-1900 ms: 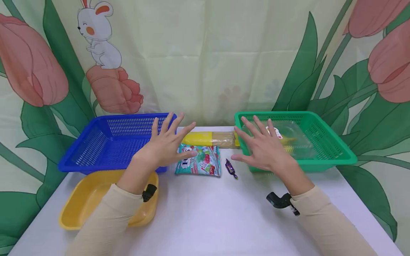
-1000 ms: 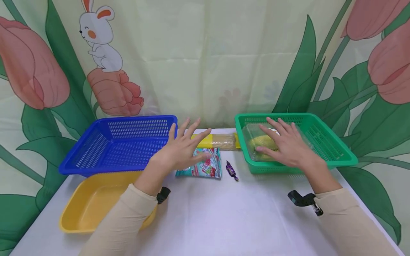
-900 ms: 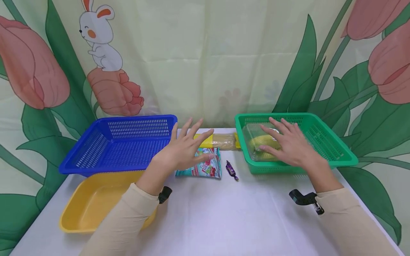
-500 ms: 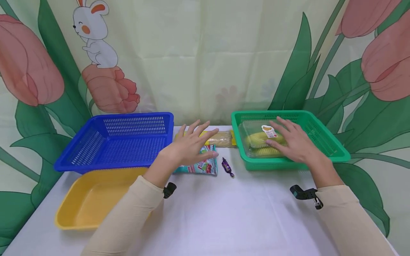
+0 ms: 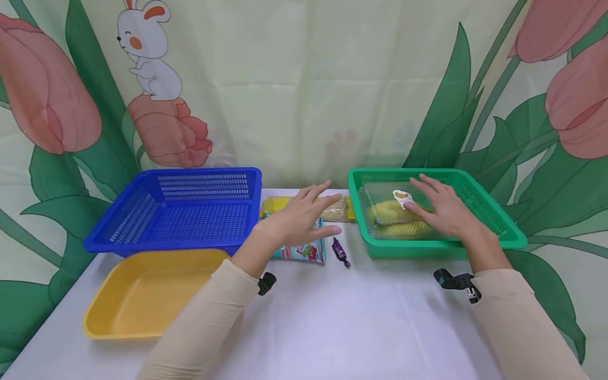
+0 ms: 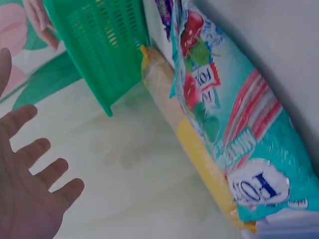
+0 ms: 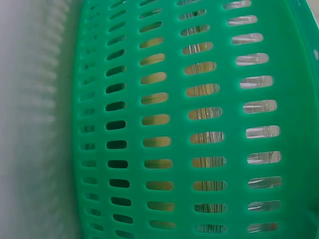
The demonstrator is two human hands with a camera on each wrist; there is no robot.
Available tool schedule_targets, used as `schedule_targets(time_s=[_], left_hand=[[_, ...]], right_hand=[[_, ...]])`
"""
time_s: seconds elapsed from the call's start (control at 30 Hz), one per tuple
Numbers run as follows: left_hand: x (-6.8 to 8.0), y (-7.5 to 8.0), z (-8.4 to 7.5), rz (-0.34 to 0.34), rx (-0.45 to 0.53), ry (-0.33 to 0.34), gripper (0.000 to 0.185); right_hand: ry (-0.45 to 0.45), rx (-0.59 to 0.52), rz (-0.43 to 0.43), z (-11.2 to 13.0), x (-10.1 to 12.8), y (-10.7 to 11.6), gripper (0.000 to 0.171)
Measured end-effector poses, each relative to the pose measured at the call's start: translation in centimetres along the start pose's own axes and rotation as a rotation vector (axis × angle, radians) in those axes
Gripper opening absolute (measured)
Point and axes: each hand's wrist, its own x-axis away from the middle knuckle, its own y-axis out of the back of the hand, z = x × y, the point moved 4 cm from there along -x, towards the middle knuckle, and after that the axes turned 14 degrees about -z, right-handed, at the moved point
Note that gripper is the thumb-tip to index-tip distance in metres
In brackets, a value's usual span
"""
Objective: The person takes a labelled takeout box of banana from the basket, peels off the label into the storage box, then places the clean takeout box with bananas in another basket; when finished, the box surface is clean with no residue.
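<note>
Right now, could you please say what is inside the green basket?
A clear box with a sticker and yellow contents; the right hand hides the box's right part.

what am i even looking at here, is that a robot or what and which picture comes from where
There's no robot: these are a person's bare left hand and right hand. On the white table stand a blue basket, a yellow tub and a green basket, with a clear box inside. Between the baskets lie a yellow-ended pack, a teal bag and a purple-wrapped sweet.

The widest picture comes from a head camera. The others come from wrist cameras: the left shows the bag and pack, the right the green basket's slotted side up close.

Neither hand holds anything; whether the right touches the box is unclear.
</note>
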Motion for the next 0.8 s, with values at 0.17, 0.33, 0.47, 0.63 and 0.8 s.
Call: schedule_targets(time_s=[0.17, 0.33, 0.47, 0.63, 0.8], left_hand=[[-0.6, -1.2, -0.1, 0.012, 0.057, -0.010, 0.077], [-1.0, -2.3, -0.7, 0.026, 0.018, -0.035, 0.078], [-1.5, -2.8, -1.4, 0.032, -0.003, -0.044, 0.077], [-2.3, -3.2, -1.9, 0.027, 0.014, -0.044, 0.079], [-2.7, -3.7, -2.2, 0.027, 0.004, -0.060, 0.083]], right_hand=[[-0.018, -0.002, 0.022, -0.4, -0.5, -0.1, 0.077], [-0.065, -0.006, 0.041, -1.4, -0.1, -0.3, 0.078], [-0.094, -0.039, 0.038, -2.3, 0.2, -0.2, 0.077], [-0.118, -0.062, 0.050, -2.9, 0.2, 0.1, 0.077], [-0.144, -0.075, 0.088, -3.2, 0.5, 0.4, 0.079]])
